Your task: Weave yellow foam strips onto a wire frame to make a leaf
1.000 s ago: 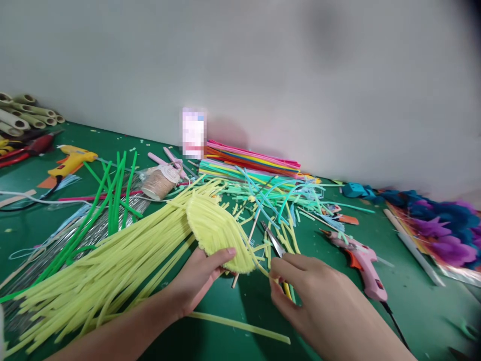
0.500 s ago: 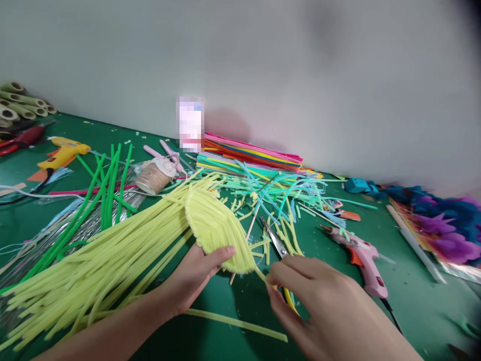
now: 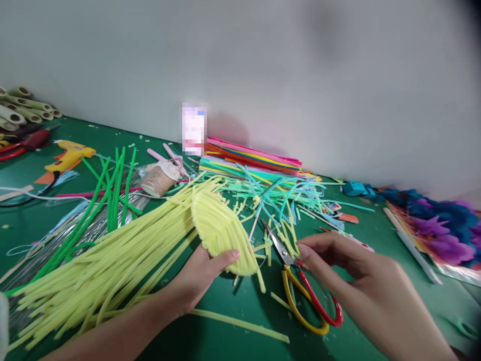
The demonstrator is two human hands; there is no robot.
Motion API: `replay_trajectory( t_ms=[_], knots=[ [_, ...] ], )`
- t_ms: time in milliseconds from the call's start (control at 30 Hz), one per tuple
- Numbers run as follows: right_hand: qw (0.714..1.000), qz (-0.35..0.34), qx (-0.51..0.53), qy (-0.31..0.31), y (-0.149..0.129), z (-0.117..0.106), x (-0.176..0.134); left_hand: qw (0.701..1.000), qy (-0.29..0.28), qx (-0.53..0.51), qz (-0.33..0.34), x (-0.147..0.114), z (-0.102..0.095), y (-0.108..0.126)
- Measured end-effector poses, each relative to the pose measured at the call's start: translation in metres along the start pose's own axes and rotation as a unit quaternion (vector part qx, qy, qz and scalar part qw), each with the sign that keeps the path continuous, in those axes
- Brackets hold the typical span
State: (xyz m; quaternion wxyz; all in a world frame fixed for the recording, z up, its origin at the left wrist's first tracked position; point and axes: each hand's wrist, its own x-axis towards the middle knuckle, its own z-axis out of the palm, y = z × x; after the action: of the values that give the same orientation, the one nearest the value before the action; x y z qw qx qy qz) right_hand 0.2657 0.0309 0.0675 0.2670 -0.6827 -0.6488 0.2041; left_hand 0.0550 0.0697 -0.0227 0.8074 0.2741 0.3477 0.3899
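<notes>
My left hand (image 3: 210,273) is closed on a pale yellow leaf shape made of pipe cleaners (image 3: 218,230), thumb on its front face. A short stem end (image 3: 261,281) sticks out at the leaf's lower right. My right hand (image 3: 349,271) is beside the scissors (image 3: 287,260), thumb and index fingertips pinched together; anything between them is hidden. With one red and one yellow handle, the scissors lie on the green table, blades pointing away. A bundle of loose yellow pipe cleaners (image 3: 112,255) spreads out left of the leaf.
Green pipe cleaners (image 3: 112,195), a twine spool (image 3: 160,180) and a yellow glue gun (image 3: 69,155) lie to the left. Coloured pipe cleaner bundles (image 3: 255,158) rest by the wall. A pink glue gun (image 3: 358,243) is mostly behind my right hand. Purple and blue flowers (image 3: 443,225) sit far right.
My right hand has come away from the leaf's stem and moved right and up, leaving the scissors' handles in plain view. My left hand keeps the leaf in nearly the same place.
</notes>
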Motion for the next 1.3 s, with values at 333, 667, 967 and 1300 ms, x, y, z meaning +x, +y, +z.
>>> replay_trajectory(
  t_ms=[333,667,967,1300],
  knots=[
    [0.852,0.228,0.456,-0.120,0.013,0.070,-0.016,0.999,-0.026,-0.021,0.021,-0.002,0.000,0.002],
    [0.832,0.215,0.504,-0.082,0.014,0.083,-0.020,0.999,-0.036,0.013,0.032,-0.001,0.000,0.002],
    [0.861,0.199,0.467,-0.033,0.017,0.091,-0.024,0.997,-0.035,0.041,0.051,0.002,-0.003,-0.002],
    [0.860,0.217,0.460,0.036,0.002,0.097,-0.028,0.996,-0.030,0.055,0.062,0.001,-0.001,-0.001]
  ],
)
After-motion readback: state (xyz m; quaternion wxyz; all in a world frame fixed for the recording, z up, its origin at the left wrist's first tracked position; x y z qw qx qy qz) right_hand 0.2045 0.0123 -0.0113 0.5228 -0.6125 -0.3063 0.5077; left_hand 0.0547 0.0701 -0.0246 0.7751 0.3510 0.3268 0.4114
